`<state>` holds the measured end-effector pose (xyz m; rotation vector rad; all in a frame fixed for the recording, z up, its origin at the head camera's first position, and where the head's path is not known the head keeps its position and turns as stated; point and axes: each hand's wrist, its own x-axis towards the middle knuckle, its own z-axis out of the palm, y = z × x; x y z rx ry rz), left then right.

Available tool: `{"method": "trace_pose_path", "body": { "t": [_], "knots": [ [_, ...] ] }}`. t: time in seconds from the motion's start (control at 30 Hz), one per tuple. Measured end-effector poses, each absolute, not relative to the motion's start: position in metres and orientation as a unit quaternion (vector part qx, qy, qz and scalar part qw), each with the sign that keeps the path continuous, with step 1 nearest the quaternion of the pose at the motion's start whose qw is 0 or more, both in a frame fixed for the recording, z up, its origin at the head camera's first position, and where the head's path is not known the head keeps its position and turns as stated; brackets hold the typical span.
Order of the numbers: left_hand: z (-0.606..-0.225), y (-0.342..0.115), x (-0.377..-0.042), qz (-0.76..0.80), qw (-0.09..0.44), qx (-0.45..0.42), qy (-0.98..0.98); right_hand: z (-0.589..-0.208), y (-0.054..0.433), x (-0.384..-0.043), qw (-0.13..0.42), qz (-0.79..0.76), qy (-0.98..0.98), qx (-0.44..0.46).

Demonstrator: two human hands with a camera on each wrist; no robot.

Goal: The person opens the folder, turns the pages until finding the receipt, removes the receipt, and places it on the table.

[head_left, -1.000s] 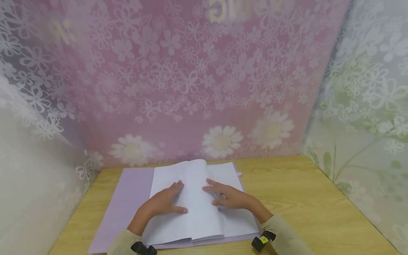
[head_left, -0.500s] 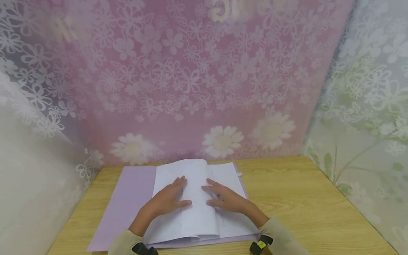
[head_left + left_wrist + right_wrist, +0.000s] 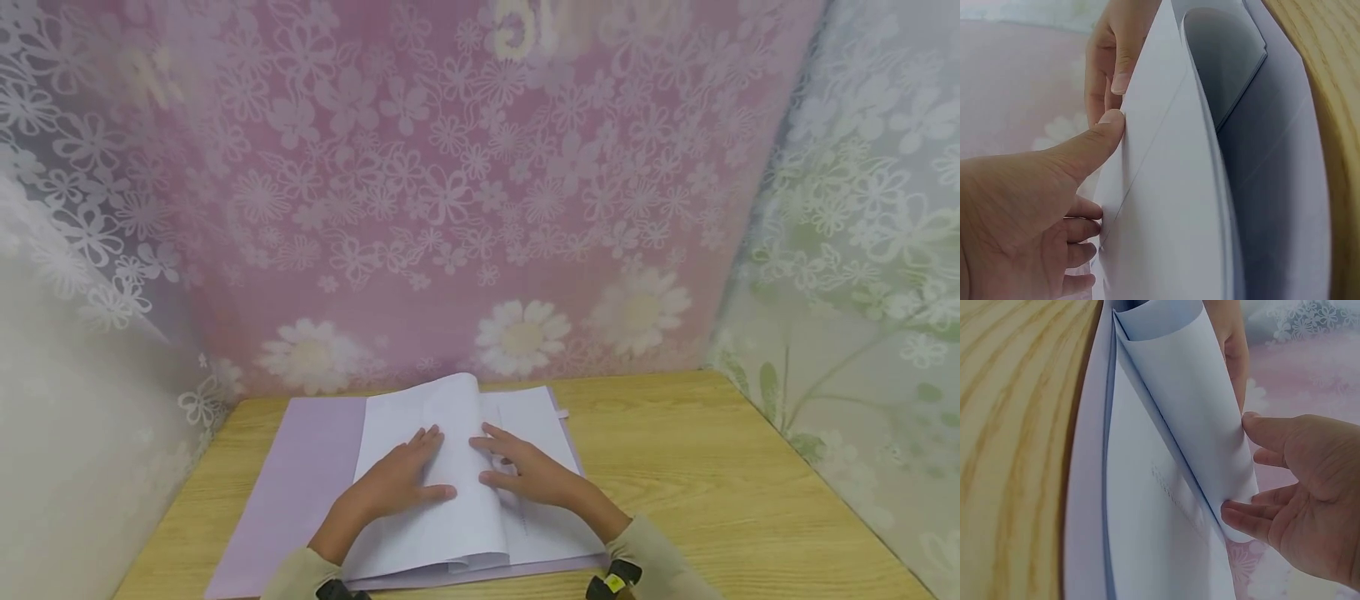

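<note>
White paper sheets lie over an opened lilac cover on the table. Along the middle, a sheet bends over into a rounded curl, hollow at its near end. My left hand rests on the paper left of the curl, fingers spread and thumb pointing right; its thumb tip touches the sheet in the left wrist view. From the right, my right hand touches the curl with thumb and fingertips, fingers fairly straight. Faint marks show on the flat right-hand page, too small to read.
The wooden table extends to the right of the cover. A pink flowered backdrop stands at the back, with a pale panel on the right. A small white tab sticks out at the cover's right edge.
The curl's right edge has shifted left, showing more of the right-hand page. My right hand has moved slightly left with it, and my left hand has moved a little to the right.
</note>
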<state>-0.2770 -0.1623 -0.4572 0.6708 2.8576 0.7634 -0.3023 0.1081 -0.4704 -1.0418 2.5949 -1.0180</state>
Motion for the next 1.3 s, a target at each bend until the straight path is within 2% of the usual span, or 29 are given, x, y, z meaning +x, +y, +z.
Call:
{"method": "trace_pose_path", "body": {
  "t": [0.6,1.3],
  "knots": [
    [-0.452,-0.166,-0.277,0.265,0.036,0.212,0.94,-0.469,0.101,-0.297,0.094,-0.377,0.835,-0.389],
    [-0.455,-0.173,-0.28,0.245,0.081,0.187,0.948,-0.477,0.094,-0.288,0.123,-0.316,0.837,-0.43]
  ]
}}
